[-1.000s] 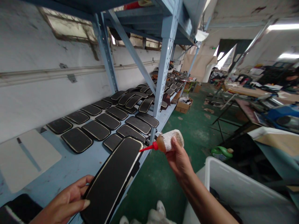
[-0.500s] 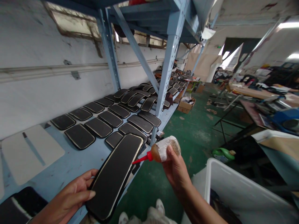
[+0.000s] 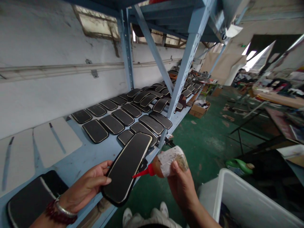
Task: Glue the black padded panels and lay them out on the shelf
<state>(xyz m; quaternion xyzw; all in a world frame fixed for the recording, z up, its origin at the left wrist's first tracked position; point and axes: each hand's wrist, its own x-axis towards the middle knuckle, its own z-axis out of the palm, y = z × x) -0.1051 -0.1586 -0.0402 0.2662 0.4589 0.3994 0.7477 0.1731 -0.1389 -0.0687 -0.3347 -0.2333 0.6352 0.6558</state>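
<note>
A long black panel (image 3: 128, 166) with rounded ends and a pale line just inside its edge is tilted up over the shelf's front edge. My left hand (image 3: 89, 185) grips its near left side, thumb on the face. Closed around a squeeze bottle (image 3: 172, 161) of amber liquid is my right hand (image 3: 180, 182). The bottle has a torn white label and lies nearly level, its thin red nozzle (image 3: 142, 173) pointing left. The nozzle's tip meets the panel's right edge along the pale line. Fingers under the panel and behind the bottle are hidden.
Several similar black panels (image 3: 111, 123) lie in rows on the blue shelf (image 3: 78, 164), below a blue upright (image 3: 182, 69). White sheets (image 3: 55, 142) and another panel (image 3: 30, 199) sit at left. A white bin (image 3: 222, 186) and green jug (image 3: 237, 166) stand at right.
The view has swung left, showing more sheets and the near panel. The nozzle tip has slid down the panel's right edge, closer to me. Both hands keep their holds.
</note>
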